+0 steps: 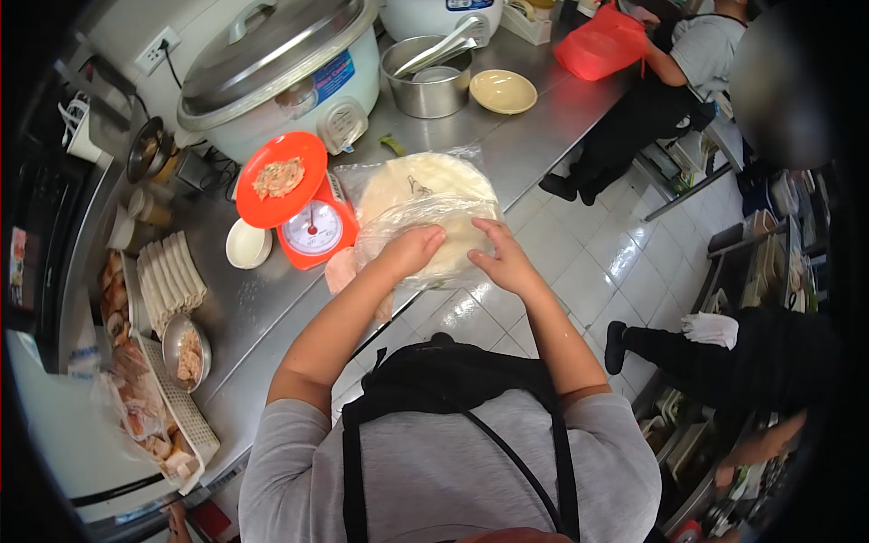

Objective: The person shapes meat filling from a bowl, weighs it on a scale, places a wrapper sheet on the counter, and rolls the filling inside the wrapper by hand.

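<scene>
A clear plastic bag holds a stack of round, flat tortillas at the front edge of the steel table. My left hand is closed at the bag's near left side, its fingertips partly hidden by the plastic. My right hand lies over the right side of the bag with thumb and fingers apart. Left of the bag stands a red kitchen scale. On its red plate sits a small heap of shredded filling. A pink piece that I cannot identify lies beside the bag.
Behind are a big rice cooker, a steel pot with tongs and a yellow bowl. To the left stand a white cup, rolled wraps, a filling bowl and a basket. Other people stand at right.
</scene>
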A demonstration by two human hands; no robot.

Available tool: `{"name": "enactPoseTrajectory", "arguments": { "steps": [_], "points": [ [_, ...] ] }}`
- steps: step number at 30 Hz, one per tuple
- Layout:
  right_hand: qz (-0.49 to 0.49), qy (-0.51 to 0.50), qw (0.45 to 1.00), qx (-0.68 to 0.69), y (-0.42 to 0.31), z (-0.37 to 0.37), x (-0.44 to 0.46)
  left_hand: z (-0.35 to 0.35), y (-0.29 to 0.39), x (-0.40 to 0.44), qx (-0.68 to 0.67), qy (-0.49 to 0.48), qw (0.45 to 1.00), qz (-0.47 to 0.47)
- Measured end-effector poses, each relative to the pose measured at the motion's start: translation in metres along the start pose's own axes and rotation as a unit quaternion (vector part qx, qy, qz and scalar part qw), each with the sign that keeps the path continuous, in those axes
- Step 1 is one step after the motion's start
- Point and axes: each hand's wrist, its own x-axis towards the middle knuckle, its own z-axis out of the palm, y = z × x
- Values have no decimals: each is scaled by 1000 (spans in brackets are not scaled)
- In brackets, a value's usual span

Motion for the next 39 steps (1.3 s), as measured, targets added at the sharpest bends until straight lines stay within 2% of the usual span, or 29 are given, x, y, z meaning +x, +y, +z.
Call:
{"name": "enactPoseTrajectory", "arguments": {
  "steps": [4, 7, 9, 12, 14, 16, 17, 20, 23, 24, 27, 28, 30, 32, 34, 36, 38, 39],
  "points": [
    [-43, 50, 989, -132, -16, 7, 4, -20, 14, 0, 27, 15, 999, -32],
    [-79, 108, 968, -210, -19, 13, 13, -47, 46, -10, 43, 98, 992, 70],
    [-111, 134, 961, -216, -9, 12, 27, -75, 67, -16, -30, 93, 995, 38],
    [-123, 122, 983, 60, -34, -2, 49, -116, 76, -32, -157, 117, 980, -17],
    [-139, 70, 975, 160, -67, -13, 64, -140, 82, -48, -241, 139, 960, -44],
    [-146, 26, 969, 199, -104, -16, 75, -160, 91, -68, -317, 156, 934, -62],
    [-149, 4, 964, 220, -120, -12, 80, -168, 89, -78, -298, 174, 936, -73],
    [-189, -10, 975, 115, -160, 15, 98, -193, 74, -107, -211, 254, 937, -116],
    [-259, 20, 965, 28, -209, 48, 106, -215, 46, -139, -248, 336, 900, -122],
    [-274, 29, 961, 10, -224, 59, 103, -220, 42, -153, -249, 351, 898, -94],
    [-371, -13, 928, 30, -237, 98, 90, -226, 25, -207, -116, 414, 895, -119],
    [-373, -59, 926, -19, -245, 107, 72, -221, 23, -229, -100, 432, 888, -117],
    [-469, -96, 878, -9, -232, 152, 46, -202, 13, -279, -41, 428, 886, -173],
    [-388, -251, 885, -56, -204, 201, 12, -170, -17, -330, 8, 430, 879, -205],
    [-399, -335, 850, -77, -162, 255, -16, -127, -63, -378, 36, 445, 869, -214],
    [-390, -398, 825, -91, -135, 295, -41, -96, -84, -410, 77, 455, 850, -253],
    [-376, -433, 815, -80, -133, 317, -59, -80, -92, -430, 146, 453, 820, -317],
    [-366, -450, 811, -74, -136, 323, -65, -79, -92, -435, 137, 463, 816, -317]
  ]
}}
